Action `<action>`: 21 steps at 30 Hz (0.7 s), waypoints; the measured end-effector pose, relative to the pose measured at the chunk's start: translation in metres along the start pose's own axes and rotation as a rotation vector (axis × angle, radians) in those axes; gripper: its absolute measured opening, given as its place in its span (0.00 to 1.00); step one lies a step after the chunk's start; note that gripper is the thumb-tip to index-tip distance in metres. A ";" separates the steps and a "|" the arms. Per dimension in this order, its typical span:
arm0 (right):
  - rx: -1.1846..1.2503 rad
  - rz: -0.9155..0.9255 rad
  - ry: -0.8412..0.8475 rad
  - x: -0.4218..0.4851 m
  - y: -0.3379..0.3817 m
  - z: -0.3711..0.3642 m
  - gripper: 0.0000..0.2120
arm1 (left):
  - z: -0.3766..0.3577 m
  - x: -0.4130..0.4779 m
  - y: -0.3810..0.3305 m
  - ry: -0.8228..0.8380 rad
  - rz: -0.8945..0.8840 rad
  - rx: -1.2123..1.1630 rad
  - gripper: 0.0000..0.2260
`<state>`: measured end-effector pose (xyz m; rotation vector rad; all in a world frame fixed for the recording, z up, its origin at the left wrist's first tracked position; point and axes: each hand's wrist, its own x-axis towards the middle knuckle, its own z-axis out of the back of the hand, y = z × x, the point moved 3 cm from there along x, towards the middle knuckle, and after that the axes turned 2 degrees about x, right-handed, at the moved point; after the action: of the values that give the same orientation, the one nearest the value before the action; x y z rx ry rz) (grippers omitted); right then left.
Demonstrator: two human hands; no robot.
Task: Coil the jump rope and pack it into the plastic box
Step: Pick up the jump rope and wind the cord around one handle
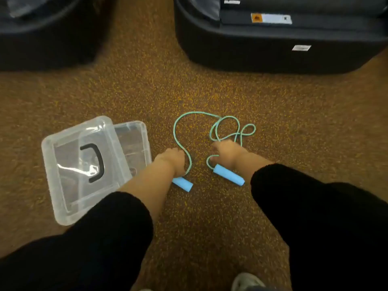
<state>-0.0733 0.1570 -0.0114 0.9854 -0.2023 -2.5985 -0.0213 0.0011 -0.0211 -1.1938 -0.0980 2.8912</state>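
Note:
A jump rope with a teal cord [178, 131] and two light-blue handles lies loosely looped on the speckled brown floor. My left hand [173, 159] is closed over the cord just above the left handle [183, 184], which pokes out below my wrist. My right hand [227, 154] presses down on the cord where several small loops [231, 128] gather, just above the right handle [228, 175]. The clear plastic box [137, 141] sits to the left, mostly covered by its clear lid [69, 164] with a black carry handle, laid askew on top.
Two large dark machine bases stand at the back, one at top left [42, 38] and one at top right [283, 43], with a strip of floor between them. A shoe [245, 281] shows at the bottom edge.

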 end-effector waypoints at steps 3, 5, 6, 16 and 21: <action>-0.033 0.070 0.117 0.001 0.015 -0.040 0.22 | -0.030 0.003 -0.003 0.098 0.043 0.086 0.25; -0.016 0.107 0.173 -0.002 0.027 -0.065 0.23 | -0.045 0.005 -0.002 0.102 0.068 0.083 0.23; -0.002 0.118 0.184 0.000 0.032 -0.075 0.24 | -0.050 0.006 -0.001 0.092 0.077 0.073 0.21; 0.182 0.053 0.089 0.017 0.056 -0.118 0.27 | -0.065 0.019 0.002 0.094 0.147 -0.071 0.20; 0.138 0.075 0.006 0.009 0.061 -0.120 0.20 | -0.056 0.017 -0.004 0.085 0.197 -0.212 0.14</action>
<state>0.0171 0.0962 -0.0913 1.0121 -0.4139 -2.5407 0.0058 0.0086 -0.0728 -1.4350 -0.3105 3.0556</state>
